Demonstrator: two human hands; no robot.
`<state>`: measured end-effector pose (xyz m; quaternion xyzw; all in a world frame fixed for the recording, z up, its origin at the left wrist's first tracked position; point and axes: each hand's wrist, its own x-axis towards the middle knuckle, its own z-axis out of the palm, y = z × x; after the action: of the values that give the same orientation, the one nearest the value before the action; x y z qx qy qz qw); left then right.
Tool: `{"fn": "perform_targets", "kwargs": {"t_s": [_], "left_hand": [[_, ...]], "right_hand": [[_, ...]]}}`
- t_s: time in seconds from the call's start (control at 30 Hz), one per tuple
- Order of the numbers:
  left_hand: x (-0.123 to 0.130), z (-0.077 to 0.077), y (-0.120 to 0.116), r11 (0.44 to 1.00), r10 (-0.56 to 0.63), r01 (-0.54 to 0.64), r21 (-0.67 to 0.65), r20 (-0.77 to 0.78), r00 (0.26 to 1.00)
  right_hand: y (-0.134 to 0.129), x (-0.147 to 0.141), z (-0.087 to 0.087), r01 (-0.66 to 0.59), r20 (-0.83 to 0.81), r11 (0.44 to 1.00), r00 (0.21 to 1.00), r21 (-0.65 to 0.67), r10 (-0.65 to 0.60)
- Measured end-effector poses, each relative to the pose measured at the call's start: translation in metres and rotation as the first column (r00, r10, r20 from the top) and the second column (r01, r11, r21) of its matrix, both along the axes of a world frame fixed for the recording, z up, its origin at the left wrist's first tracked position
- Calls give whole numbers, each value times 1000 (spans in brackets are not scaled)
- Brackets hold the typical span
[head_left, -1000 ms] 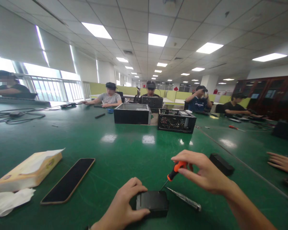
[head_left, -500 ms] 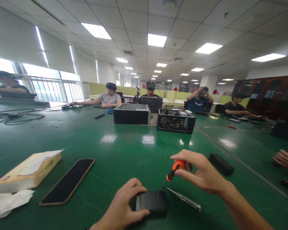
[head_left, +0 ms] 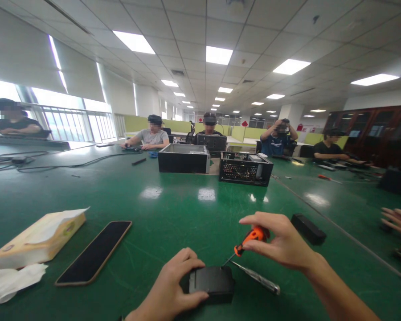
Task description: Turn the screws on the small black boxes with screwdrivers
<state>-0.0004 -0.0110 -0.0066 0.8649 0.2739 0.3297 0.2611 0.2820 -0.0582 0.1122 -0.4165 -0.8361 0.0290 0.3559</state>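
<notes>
My left hand [head_left: 178, 283] grips a black rectangular plastic box [head_left: 214, 283] by its left side, thumb at the near edge and fingers at the far edge, holding it on the green table. In my right hand [head_left: 277, 240] is an orange and black screwdriver [head_left: 254, 236], its handle between thumb and fingers. The shaft slants down left and its tip meets the far right corner of the box. A second, thin screwdriver with a clear handle [head_left: 259, 278] lies on the table just right of the box.
A phone [head_left: 95, 254] and a tissue pack [head_left: 42, 238] lie to the left. Another black block [head_left: 308, 228] sits beyond my right hand. Two open computer cases [head_left: 183, 162] stand farther back. Another person's hand [head_left: 399, 220] is at the right edge; several people sit around the table [head_left: 147, 240].
My right hand has shifted slightly right and down, tilting the screwdriver more while its tip stays at the box corner. Across the table, a person has drawn a device and cable nearer.
</notes>
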Motion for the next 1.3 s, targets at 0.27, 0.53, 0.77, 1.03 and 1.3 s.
{"fn": "perform_targets", "kwargs": {"t_s": [0.27, 0.53, 0.77, 1.03, 1.3], "left_hand": [[1, -1, 1, 1000, 3, -3, -8, -8, 1000], [-1, -1, 0, 1000, -5, 5, -9, 2, 1000], [0, -3, 1, 1000, -15, 15, 7, 20, 1000], [0, -2, 1, 1000, -17, 17, 0, 6, 1000], [-1, -4, 1, 1000, -8, 8, 14, -3, 1000]], "right_hand": [[3, 1, -4, -3, -37, 1000, 999, -22, 3], [0, -9, -5, -52, -208, 996, 976, 78, 67], [4, -18, -14, -80, -264, 997, 961, 25, 83], [4, -23, -15, -84, -237, 996, 968, 2, 83], [4, -20, -15, -95, -212, 995, 973, 19, 96]]}}
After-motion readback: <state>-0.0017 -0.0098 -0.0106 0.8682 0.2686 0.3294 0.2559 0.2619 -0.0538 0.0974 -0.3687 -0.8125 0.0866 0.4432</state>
